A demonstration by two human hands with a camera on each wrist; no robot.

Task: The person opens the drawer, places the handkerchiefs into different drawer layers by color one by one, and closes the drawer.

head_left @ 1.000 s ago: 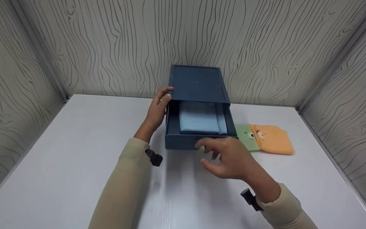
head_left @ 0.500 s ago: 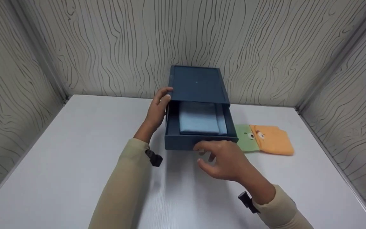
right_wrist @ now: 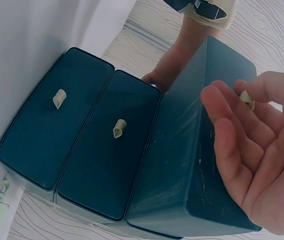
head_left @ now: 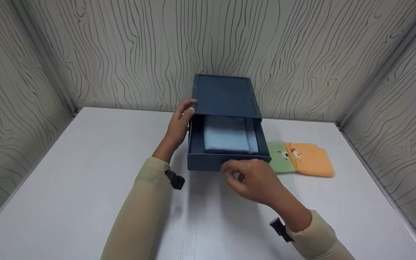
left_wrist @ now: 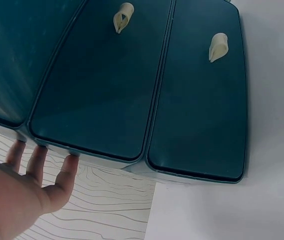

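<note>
A dark blue drawer unit [head_left: 224, 94] stands at the back of the table, its top drawer [head_left: 206, 161] pulled partly out. Inside that drawer lies a folded light blue cloth [head_left: 226, 135]. My left hand [head_left: 177, 128] rests against the unit's left side, and its fingertips touch the side wall in the left wrist view. At the drawer front, my right hand [head_left: 255, 180] pinches a small cream pull loop [right_wrist: 247, 100] between thumb and forefinger. Most of the loop is hidden by the fingers. Two lower drawers with similar loops, a middle one [right_wrist: 99, 165] and a bottom one [right_wrist: 37, 145], are closed.
Folded green cloth [head_left: 279, 159] and orange cloth [head_left: 312, 159] with cartoon eyes lie on the white table [head_left: 103, 162], right of the unit. Wood-patterned panels [head_left: 139, 54] enclose the back and sides.
My right hand has shifted slightly down and left, and its thumb has closed toward the forefinger at the pull loop. My left hand and the open drawer look unchanged.
</note>
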